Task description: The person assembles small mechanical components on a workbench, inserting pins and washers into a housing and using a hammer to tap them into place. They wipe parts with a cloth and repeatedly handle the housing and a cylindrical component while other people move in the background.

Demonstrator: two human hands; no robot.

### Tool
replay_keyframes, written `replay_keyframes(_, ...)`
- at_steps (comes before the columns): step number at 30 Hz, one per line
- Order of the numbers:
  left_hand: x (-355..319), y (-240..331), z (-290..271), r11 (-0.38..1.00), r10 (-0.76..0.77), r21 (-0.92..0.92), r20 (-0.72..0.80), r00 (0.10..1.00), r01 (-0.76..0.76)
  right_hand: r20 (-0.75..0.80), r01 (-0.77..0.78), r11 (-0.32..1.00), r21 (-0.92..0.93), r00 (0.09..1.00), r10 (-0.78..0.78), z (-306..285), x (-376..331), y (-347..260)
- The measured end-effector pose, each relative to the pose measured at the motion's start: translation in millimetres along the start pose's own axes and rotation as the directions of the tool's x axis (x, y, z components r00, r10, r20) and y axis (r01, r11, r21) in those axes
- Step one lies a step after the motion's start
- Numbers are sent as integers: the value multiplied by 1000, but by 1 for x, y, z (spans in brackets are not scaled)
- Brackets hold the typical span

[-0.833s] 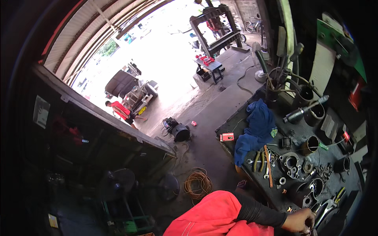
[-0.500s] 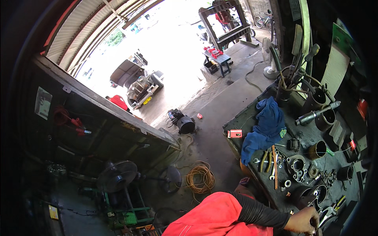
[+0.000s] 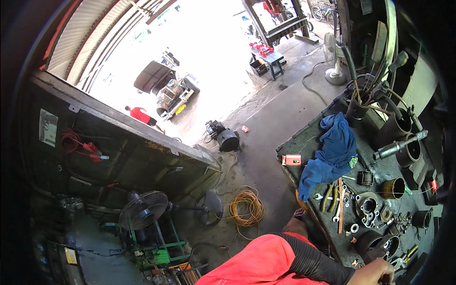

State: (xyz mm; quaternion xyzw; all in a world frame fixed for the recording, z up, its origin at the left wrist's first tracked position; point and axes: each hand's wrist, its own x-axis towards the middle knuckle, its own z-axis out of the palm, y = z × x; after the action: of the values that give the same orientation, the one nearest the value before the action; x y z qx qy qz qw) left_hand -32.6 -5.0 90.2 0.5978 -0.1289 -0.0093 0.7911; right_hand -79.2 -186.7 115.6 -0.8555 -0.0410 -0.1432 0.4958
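My left hand (image 3: 374,273), at the end of a black sleeve (image 3: 319,256), is by the lower edge over the near part of the dark workbench (image 3: 308,166). Its fingers are curled closed; whatever they hold, if anything, is hidden. Just beyond the hand stands a dark round metal housing (image 3: 366,243). To its right lies a hand tool with yellow handles (image 3: 411,251). Farther along the bench are a combination wrench (image 3: 337,214), pliers (image 3: 325,197), a brown flat strip (image 3: 340,209) and a cast metal part with round openings (image 3: 368,205). My right hand is outside the picture.
A blue cloth (image 3: 335,147) and a red box (image 3: 291,160) lie on the bench's far half. A container of rods and tools (image 3: 356,110) stands behind. On the floor are a coiled orange hose (image 3: 245,208) and a black cylindrical machine (image 3: 227,140). A pedestal fan (image 3: 143,210) stands left.
The whole view has shifted, with the bench lying a little farther right and lower. My left hand sits lower, partly cut by the edge, fingers still curled. The person in red outside shows more fully.
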Motion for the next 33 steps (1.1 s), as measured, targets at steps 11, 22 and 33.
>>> replay_keyframes(11,37,40,-42,832,432,186,373,821,-522,40,-95,962,256,995,88,-20,-4,34)
replay_keyframes(22,41,138,-27,818,519,-479,853,49,-317,30,-284,888,362,955,294,-38,-27,56)
replay_keyframes(33,49,131,9,877,443,-448,894,-67,-172,59,-333,826,455,937,345,-50,-45,58)
